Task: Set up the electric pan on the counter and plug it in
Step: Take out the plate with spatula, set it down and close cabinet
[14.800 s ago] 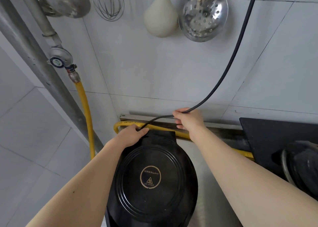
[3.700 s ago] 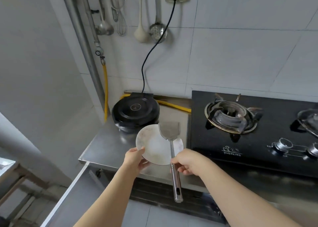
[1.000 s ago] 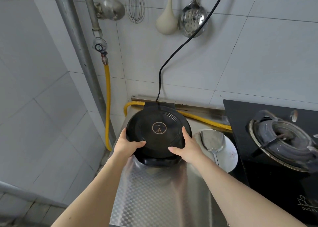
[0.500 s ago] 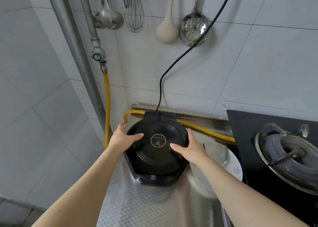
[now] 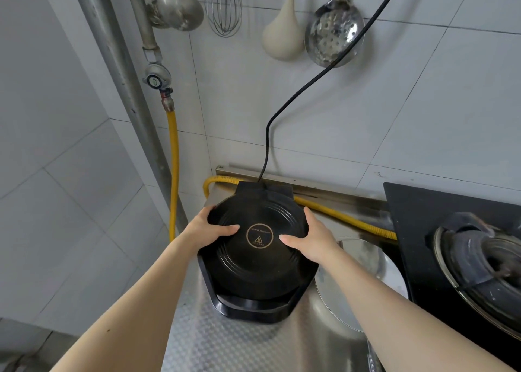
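Right now the person is seating the electric pan on the steel bench, and the job is mostly one of squaring it up. Nearest the camera, both forearms are reaching in from six o'clock. The left hand is taking the lid rim at about nine o'clock, thumb lying across the top; the right hand is matching it at three o'clock. Each grip is closed on the pan, fingers curling over the edge. The pan's front lip is pointing toward six o'clock and its hinge block toward twelve, close against the wall rail. Just beside it at three o'clock a plate is lying partly tucked behind the right forearm, with the black hob beyond that. I'd judge the step is done well by keeping pressure even on both sides and sliding rather than lifting, so the base is sitting flat with no corner riding on the plate. At twelve o'clock the yellow gas hose is running behind the hinge; the pan should not be pinching it. Farther up, the black cord is climbing the tiles past the slotted spoon and out of view at the top, so whether it is plugged in cannot be seen; some slack should be left.
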`<action>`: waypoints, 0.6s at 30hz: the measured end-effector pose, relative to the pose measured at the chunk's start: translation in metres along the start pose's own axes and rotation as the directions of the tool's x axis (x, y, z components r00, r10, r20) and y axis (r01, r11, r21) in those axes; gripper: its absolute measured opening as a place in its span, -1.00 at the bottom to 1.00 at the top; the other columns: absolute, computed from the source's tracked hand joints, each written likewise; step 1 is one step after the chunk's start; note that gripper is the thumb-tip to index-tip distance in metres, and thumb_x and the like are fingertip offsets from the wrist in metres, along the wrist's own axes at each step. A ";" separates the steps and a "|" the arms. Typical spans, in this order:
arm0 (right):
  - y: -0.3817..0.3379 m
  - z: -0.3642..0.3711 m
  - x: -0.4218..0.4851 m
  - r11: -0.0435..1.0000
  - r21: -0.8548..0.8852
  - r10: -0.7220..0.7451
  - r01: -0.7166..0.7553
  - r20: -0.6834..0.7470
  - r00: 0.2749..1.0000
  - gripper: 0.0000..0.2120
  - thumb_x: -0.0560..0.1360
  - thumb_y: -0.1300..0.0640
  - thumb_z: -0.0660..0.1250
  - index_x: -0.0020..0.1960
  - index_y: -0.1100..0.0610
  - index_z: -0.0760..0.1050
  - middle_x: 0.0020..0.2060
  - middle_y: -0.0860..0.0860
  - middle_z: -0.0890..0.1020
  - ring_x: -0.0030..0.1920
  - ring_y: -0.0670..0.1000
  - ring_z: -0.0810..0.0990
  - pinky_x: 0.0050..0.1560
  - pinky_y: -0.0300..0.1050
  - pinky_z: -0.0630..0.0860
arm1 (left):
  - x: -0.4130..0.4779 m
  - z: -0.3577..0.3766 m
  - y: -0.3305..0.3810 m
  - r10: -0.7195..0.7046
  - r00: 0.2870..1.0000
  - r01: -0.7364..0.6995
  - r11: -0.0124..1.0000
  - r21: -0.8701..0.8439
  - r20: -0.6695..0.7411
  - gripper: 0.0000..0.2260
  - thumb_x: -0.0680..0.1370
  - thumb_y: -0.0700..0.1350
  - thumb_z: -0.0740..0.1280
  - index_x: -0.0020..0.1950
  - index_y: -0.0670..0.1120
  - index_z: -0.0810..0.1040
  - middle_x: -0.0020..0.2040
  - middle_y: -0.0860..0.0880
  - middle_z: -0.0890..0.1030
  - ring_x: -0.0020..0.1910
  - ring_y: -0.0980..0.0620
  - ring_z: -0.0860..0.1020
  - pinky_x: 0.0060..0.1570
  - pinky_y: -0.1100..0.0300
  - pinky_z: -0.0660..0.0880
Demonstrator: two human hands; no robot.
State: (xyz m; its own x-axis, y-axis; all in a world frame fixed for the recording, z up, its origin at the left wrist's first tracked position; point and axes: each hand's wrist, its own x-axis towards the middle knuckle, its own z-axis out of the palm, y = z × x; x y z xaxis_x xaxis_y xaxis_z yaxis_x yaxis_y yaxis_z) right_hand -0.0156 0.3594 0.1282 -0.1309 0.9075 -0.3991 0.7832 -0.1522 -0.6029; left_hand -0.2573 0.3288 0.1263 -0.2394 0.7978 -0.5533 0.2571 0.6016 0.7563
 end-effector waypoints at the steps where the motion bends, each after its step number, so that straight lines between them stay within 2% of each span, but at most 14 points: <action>1: -0.001 0.001 -0.001 1.000 -0.002 -0.002 0.002 0.001 1.000 -0.05 0.43 -0.16 0.42 0.59 -0.02 -0.11 0.56 0.02 0.15 0.51 0.13 0.23 0.41 0.06 0.31 | -0.001 0.000 -0.001 -0.003 1.000 0.003 1.000 0.000 -0.004 -0.21 0.39 0.00 0.51 0.51 0.03 0.16 0.39 -0.12 0.37 0.32 -0.19 0.41 0.27 -0.12 0.45; 12: -0.003 0.005 -0.011 1.000 0.002 -0.011 0.011 0.003 1.000 -0.08 0.43 -0.13 0.43 0.58 -0.03 -0.06 0.49 0.03 0.29 0.45 0.13 0.33 0.34 0.04 0.38 | -0.007 -0.003 -0.010 -0.038 0.999 0.037 0.997 -0.061 -0.012 -0.23 0.38 -0.05 0.53 0.48 0.03 0.21 0.35 -0.12 0.41 0.29 -0.19 0.44 0.26 -0.17 0.46; 15: -0.005 0.008 -0.015 1.000 -0.015 -0.010 0.010 -0.005 1.000 -0.07 0.39 -0.19 0.44 0.57 -0.07 -0.02 0.46 0.02 0.34 0.40 0.13 0.39 0.30 0.10 0.45 | -0.008 -0.006 -0.012 -0.040 0.999 0.039 0.998 -0.055 -0.016 -0.25 0.38 -0.05 0.53 0.48 0.02 0.23 0.35 -0.12 0.42 0.28 -0.19 0.45 0.26 -0.15 0.46; 18: -0.006 0.011 -0.016 1.000 -0.023 -0.002 0.002 -0.002 1.000 -0.04 0.38 -0.21 0.43 0.57 -0.06 -0.06 0.48 0.02 0.30 0.43 0.15 0.36 0.32 0.15 0.44 | -0.008 -0.009 -0.014 -0.045 0.999 0.044 0.998 -0.045 -0.014 -0.25 0.38 -0.06 0.52 0.48 0.01 0.23 0.35 -0.12 0.42 0.28 -0.19 0.45 0.25 -0.15 0.46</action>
State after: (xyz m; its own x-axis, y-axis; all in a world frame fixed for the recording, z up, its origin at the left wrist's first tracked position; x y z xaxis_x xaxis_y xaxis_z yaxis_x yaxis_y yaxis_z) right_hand -0.0250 0.3414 0.1307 -0.1315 0.9087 -0.3963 0.7968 -0.1409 -0.5875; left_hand -0.2672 0.3140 0.1233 -0.2640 0.7695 -0.5815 0.2036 0.6338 0.7462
